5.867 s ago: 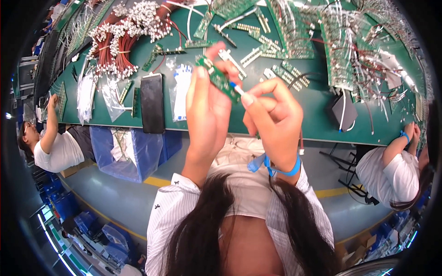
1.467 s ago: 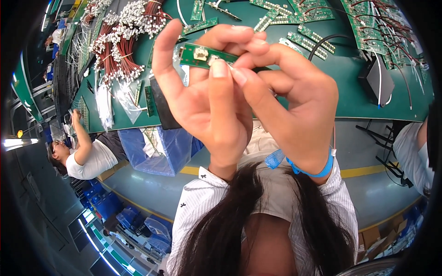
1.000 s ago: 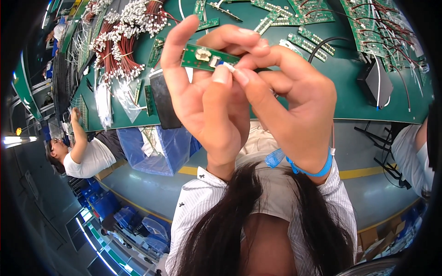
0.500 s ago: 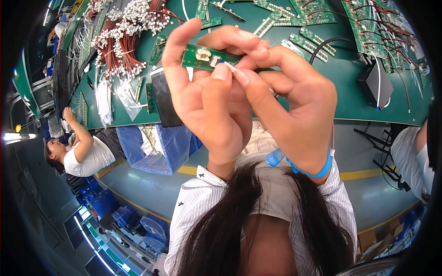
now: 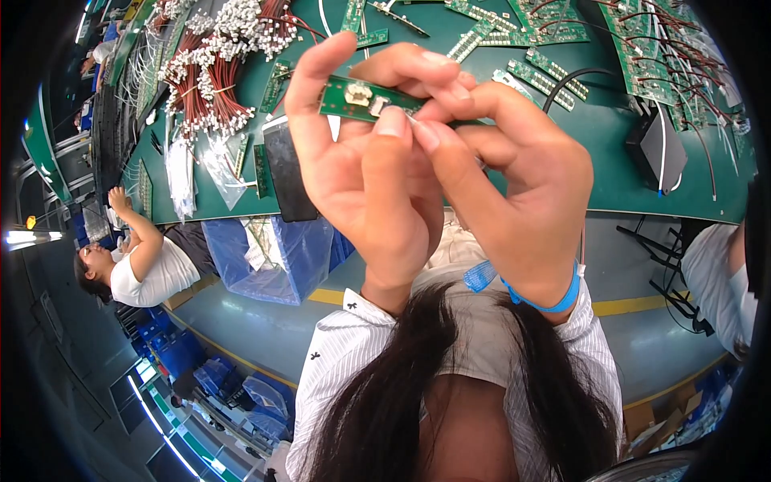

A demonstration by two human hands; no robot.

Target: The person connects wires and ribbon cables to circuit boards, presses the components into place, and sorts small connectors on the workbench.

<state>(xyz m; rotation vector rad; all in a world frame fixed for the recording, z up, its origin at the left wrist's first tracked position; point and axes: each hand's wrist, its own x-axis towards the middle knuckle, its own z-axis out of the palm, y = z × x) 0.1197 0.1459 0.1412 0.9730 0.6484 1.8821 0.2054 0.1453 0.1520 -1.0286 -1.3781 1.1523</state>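
Observation:
In front of me, above the table's near edge, my left hand [image 5: 353, 189] is closed on a narrow green circuit board [image 5: 333, 98]. A cream-coloured connector [image 5: 358, 94] stands on the board, with a smaller white connector [image 5: 378, 105] beside my left thumb tip. My right hand [image 5: 534, 189] comes in from the right, thumb and index finger pinched together at the board, touching the left fingers. Whatever lies in that pinch is tiny and mostly covered by the fingertips. Fingers hide the board's right end.
The green table [image 5: 482, 181] holds bundles of red wires [image 5: 229, 88] with white plugs, loose circuit boards [image 5: 542, 76], a dark flat object [image 5: 289, 173] and a black box [image 5: 654, 149]. Below the edge stands a bag-lined blue bin [image 5: 301, 257]. Another person [image 5: 157, 269] sits at left.
Both hands and the board have shifted slightly to the right. The left thumb tip now sits a little higher, against the smaller connector, and the blue spot there no longer shows.

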